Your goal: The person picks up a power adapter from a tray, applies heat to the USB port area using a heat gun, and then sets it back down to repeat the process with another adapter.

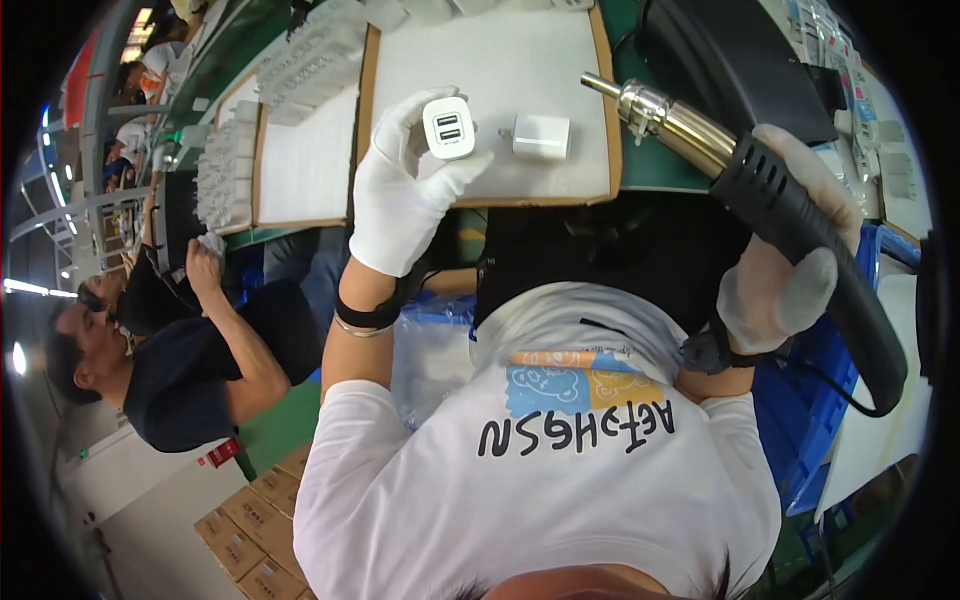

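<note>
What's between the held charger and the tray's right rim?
Head view: a second white charger, lying in the tray, apart from the held charger and the rim.

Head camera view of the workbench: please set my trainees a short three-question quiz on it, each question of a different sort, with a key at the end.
1. Multiple choice: how many ports show on the white charger held in the left hand?
A) one
B) two
C) four

2. True or false: the right hand grips a hot-air gun with a black handle.

3. Fill in the blank: in the picture, a second white charger lies in the shallow tray, to the ____ of the held one.

Key:
1. B
2. True
3. right
</note>
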Action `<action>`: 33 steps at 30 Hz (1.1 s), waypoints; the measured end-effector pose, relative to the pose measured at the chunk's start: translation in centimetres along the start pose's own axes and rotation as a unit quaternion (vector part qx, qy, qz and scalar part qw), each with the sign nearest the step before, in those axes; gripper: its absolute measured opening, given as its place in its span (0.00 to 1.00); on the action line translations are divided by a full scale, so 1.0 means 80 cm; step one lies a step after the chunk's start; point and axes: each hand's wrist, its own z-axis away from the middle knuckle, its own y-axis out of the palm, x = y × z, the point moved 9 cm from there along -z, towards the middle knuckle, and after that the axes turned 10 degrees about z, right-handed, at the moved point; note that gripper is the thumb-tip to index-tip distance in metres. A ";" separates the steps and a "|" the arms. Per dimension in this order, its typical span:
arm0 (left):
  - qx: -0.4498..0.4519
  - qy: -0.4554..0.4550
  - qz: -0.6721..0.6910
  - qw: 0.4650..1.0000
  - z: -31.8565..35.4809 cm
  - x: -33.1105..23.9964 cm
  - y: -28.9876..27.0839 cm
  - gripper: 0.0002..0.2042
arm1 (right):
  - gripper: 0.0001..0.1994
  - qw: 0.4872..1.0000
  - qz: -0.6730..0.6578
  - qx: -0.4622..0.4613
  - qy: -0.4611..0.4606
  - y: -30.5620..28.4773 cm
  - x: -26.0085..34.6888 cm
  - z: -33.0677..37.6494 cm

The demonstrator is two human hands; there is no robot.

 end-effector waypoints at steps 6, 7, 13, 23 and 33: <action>-0.023 -0.016 -0.030 0.999 0.029 0.023 0.008 0.25 | 0.26 0.996 0.032 0.079 -0.036 0.016 0.003 0.000; -0.025 -0.005 -0.062 0.998 0.031 0.022 0.009 0.25 | 0.25 0.990 0.026 0.125 -0.062 0.027 0.010 0.002; -0.032 0.000 -0.039 0.999 0.037 0.023 0.018 0.25 | 0.20 0.980 -0.037 0.193 -0.043 0.051 0.014 0.022; -0.031 0.039 -0.097 0.994 0.039 0.020 0.019 0.26 | 0.19 0.985 -0.017 0.163 -0.058 0.049 0.014 0.017; -0.024 0.039 -0.131 0.990 0.040 0.020 0.020 0.27 | 0.18 0.988 -0.021 0.152 -0.033 0.056 -0.003 0.018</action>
